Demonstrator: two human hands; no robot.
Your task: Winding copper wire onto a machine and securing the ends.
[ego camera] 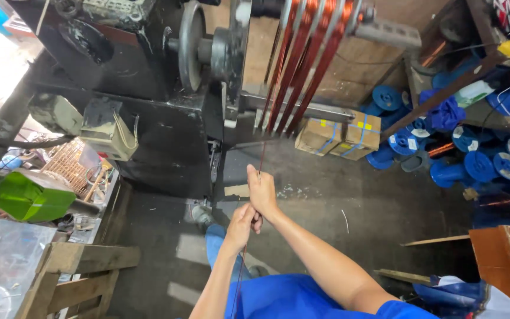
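Observation:
A thin copper wire (261, 158) runs down from the copper coil bands (302, 65) wound on the dark winding machine (166, 112). My right hand (262, 192) is closed around this wire, thumb up, just below the machine's frame. My left hand (241, 227) grips the same wire a little lower, touching the right hand. Below the hands the wire continues down past my blue shirt (290, 298).
Blue wire spools (479, 165) are heaped at the right under a slanted rack. Two cardboard boxes (340, 134) sit behind the machine. A green box (30, 198) and a wooden bench (72, 274) with tools stand at the left. A wooden plank (506, 260) is at the lower right.

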